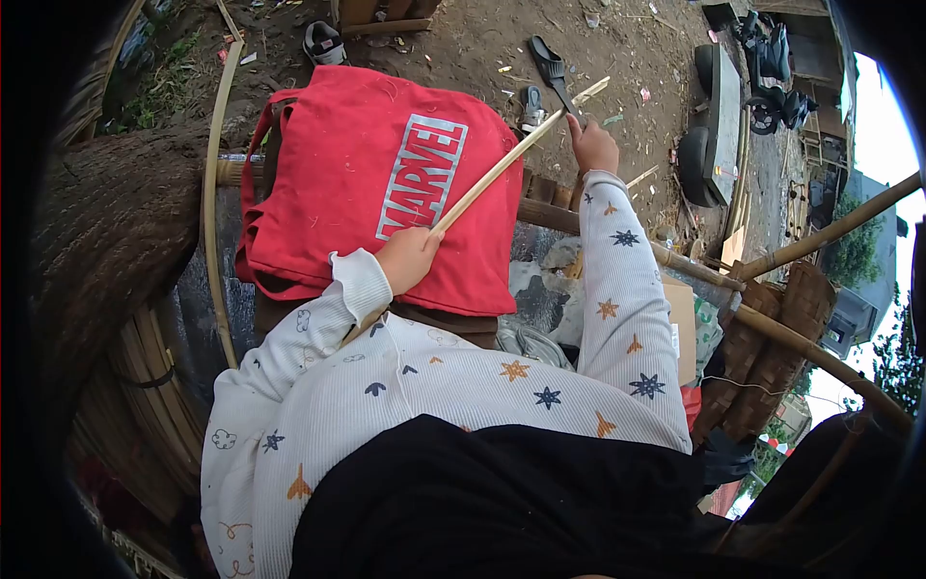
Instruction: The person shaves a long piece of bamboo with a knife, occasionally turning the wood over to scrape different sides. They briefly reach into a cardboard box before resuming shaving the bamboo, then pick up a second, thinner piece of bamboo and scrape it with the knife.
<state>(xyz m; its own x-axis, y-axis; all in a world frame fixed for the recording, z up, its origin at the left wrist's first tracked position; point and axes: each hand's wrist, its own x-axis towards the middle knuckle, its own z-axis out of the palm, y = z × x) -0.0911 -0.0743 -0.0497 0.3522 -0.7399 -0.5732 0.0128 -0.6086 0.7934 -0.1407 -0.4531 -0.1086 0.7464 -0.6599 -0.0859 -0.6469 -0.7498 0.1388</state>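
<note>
My left hand (407,261) is closed around a pale, thin bamboo strip (497,172) that slants up and right across a red cloth with "MARVEL" lettering (338,174). The cloth lies over my lap area. Near the strip's far part, my right hand (594,148) is closed on a dark narrow tool (565,96), which looks like a knife and crosses the strip. Its handle is hidden in the fingers. The tool's far end lines up with a black slipper (544,56) on the ground, so where one stops is hard to tell.
A long bamboo strip (214,183) stands at the left beside a thick trunk (116,222). Bundled strips (154,376) lie lower left. Bamboo poles (820,352) cross at the right. A shoe (324,44) lies on the dirt ground. A cardboard box (679,323) is beside my right sleeve.
</note>
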